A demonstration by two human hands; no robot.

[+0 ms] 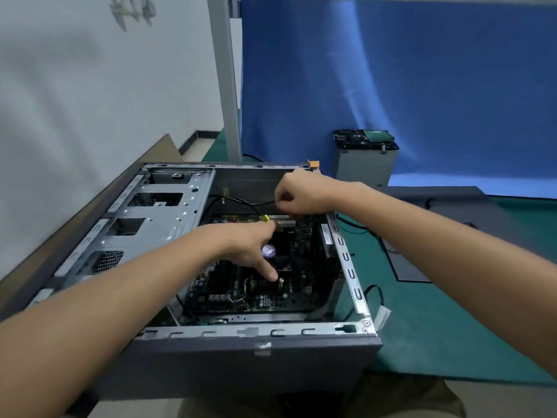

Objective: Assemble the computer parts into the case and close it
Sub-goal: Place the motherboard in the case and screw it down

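Observation:
An open grey computer case [259, 330] lies on its side, with the motherboard [271, 294] at its bottom. My left hand [244, 245] reaches inside over the board; its thumb and forefinger pinch a small yellow cable connector [265, 218], and another finger points down near a screw post [281, 280]. My right hand [301, 191] is curled at the far end of the case, pinching a thin black cable [238, 203] above a silvery card [283, 220]. The fingertips of both hands are partly hidden.
A metal drive cage [156, 218] fills the case's left half. A grey drive bay unit [366, 164] with a hard drive on top stands behind on the green mat [437, 327]. The dark side panel [452, 212] lies to the right. A blue curtain and a metal post stand behind.

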